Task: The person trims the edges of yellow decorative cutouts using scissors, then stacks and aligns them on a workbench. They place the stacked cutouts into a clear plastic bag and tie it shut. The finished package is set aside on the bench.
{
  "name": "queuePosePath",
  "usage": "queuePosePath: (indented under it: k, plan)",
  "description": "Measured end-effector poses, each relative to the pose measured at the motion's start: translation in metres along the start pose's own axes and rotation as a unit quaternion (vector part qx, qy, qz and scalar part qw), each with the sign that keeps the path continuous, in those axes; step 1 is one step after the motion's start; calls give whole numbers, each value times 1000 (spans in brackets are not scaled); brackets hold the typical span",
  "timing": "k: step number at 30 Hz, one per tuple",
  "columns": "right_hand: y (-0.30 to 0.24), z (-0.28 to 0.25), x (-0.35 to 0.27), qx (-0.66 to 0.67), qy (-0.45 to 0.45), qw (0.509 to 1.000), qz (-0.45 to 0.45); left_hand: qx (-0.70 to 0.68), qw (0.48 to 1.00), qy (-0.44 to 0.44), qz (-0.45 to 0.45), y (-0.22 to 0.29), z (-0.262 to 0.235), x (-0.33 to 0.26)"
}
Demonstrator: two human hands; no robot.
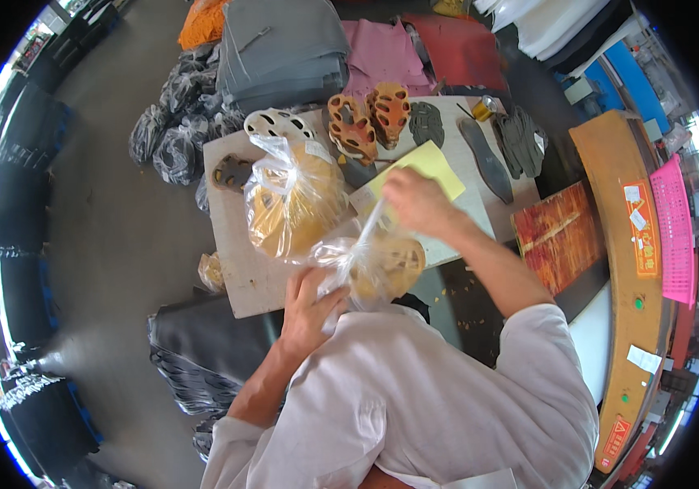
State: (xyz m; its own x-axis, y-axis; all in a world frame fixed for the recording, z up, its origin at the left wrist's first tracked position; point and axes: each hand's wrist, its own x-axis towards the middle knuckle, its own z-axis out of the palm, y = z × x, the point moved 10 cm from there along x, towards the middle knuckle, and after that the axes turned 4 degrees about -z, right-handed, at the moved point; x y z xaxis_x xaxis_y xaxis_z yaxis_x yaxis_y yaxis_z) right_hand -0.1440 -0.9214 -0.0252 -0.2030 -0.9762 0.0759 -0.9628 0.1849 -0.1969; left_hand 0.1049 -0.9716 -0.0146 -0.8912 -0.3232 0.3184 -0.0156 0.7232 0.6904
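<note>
Close to my body I hold a clear plastic bag with tan pieces full of holes inside. My left hand is closed round the bag's gathered plastic. Raised above it, my right hand is closed on a twisted end, stretching it upward. A larger knotted clear bag of tan pieces stands to the left on the pale table. Behind my right hand lies a yellow pad. Orange-brown shoe uppers with cut-outs, a white one and a grey one stand along the far side.
A dark sole-shaped piece, dark grey gloves and a gold can are at the table's right. Grey sheets are stacked beyond, with black bags on the floor. A reddish board and a pink basket are right.
</note>
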Motion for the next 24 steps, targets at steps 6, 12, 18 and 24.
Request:
queuePosePath:
  k: [6,12,18,24]
  plan:
    - [52,59,-24,238,-24,959,150,-264,928,-56,-256,-66,33,-68]
    - [45,41,-29,585,75,769,246,-437,835,19,-332,-75,16,-32]
    - [14,21,-21,508,33,825,244,-330,823,74,-456,-98,-1,-22]
    - [-1,21,-42,462,-74,853,232,-439,802,130,-384,-103,6,-12]
